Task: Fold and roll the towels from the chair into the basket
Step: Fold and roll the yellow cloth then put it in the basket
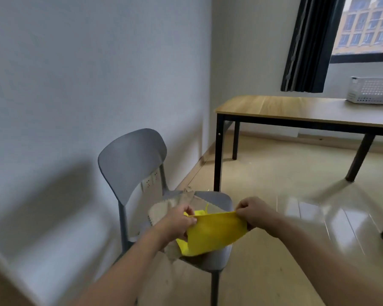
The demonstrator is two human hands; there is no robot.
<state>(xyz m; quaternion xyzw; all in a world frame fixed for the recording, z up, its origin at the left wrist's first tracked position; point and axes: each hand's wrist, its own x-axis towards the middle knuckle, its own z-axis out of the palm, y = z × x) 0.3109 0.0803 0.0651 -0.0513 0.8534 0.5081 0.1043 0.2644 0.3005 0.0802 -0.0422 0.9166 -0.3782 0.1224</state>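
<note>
We hold yellow towel (215,234) stretched above grey chair (128,160) seat. Our left hand (179,219) pinches its left top corner, fingers curled; our right hand (253,212) pinches right top corner. Beige towel (173,205) lies on seat beneath. White basket (373,90) sits on surface (296,109), well apart.

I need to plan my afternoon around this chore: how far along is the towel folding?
Early on, it seems. Nothing rolled shows in the white basket on the table, though its inside is hidden. In hand: the left hand and right hand pinch the yellow towel's top edge above the chair. Left: folding and rolling it, then the beige towel on the seat.
</note>
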